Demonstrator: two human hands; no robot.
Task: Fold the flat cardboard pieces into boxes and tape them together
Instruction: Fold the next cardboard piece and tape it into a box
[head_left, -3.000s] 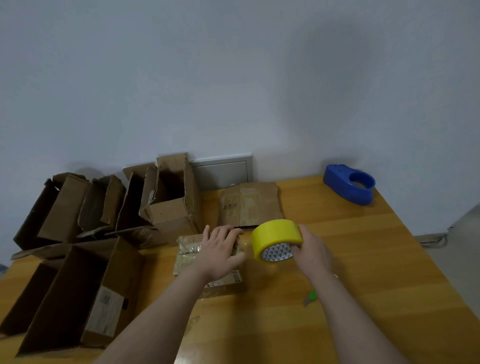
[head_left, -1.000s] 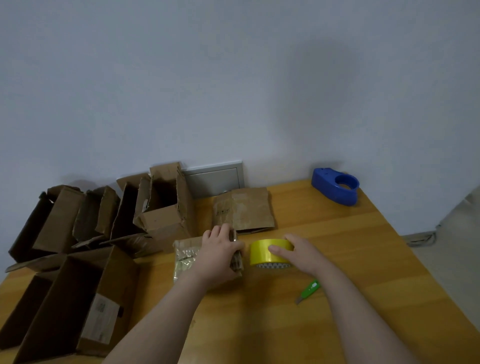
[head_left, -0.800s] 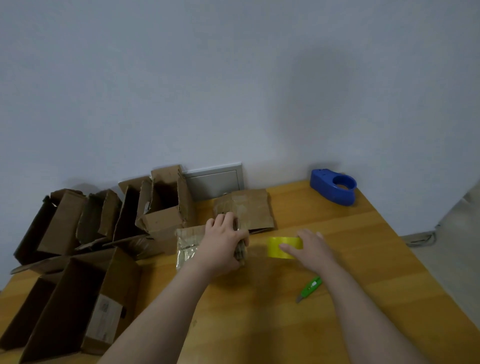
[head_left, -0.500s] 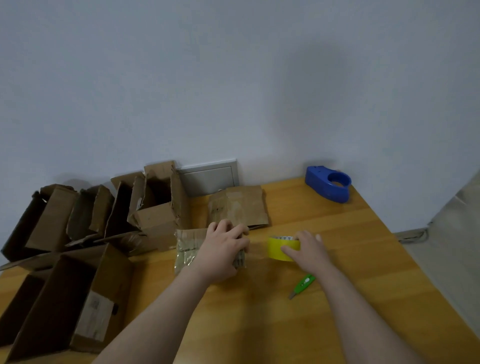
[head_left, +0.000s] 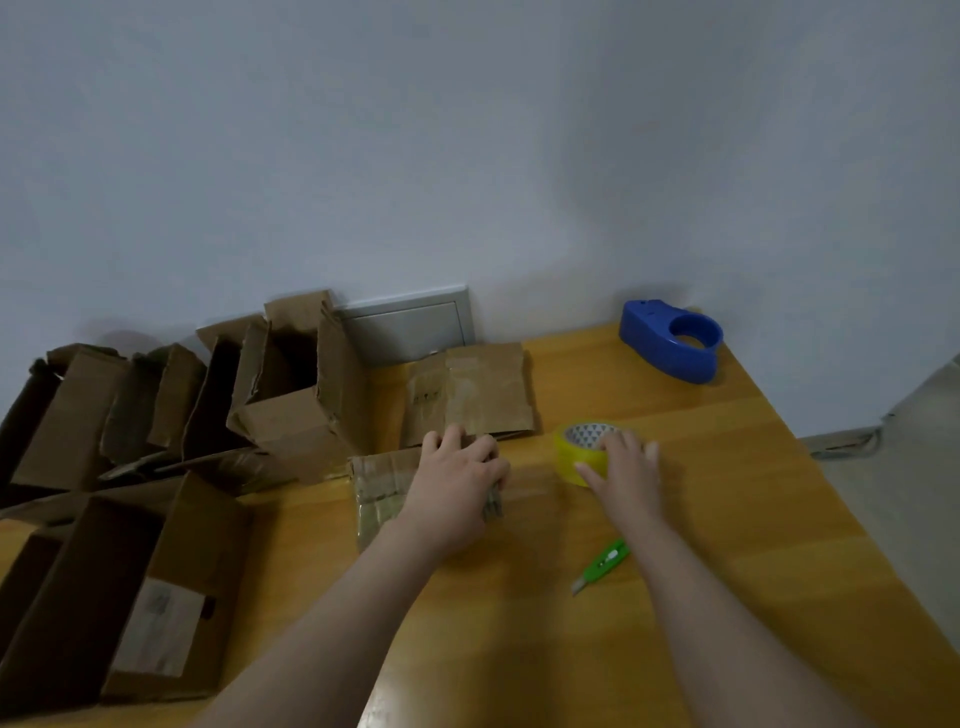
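Large open brown cardboard box (head_left: 130, 587), lower left: already erected, lying on its side on the yellow wooden table (head_left: 753, 519).
Green utility knife (head_left: 602, 566), lower centre-right: lies untouched beside the right forearm.
Left hand (head_left: 452, 488), centre: rests on the small brown taped cardboard box (head_left: 379, 493), with fingers bent over its far right edge, holding it down.
Right hand (head_left: 626, 473): grips the yellow roll of packing tape (head_left: 574, 457), which lies flat just right of that box.
Step in hand: probably taping this box; I cannot tell whether a strip runs from the roll to the box.
Flat brown cardboard piece (head_left: 467, 395), beyond the hands: unfolded, still to do.
Row of folded brown boxes (head_left: 291, 395), left by the wall: apparently done.
Blue tape dispenser (head_left: 672, 345), upper right: unused, holds no roll.
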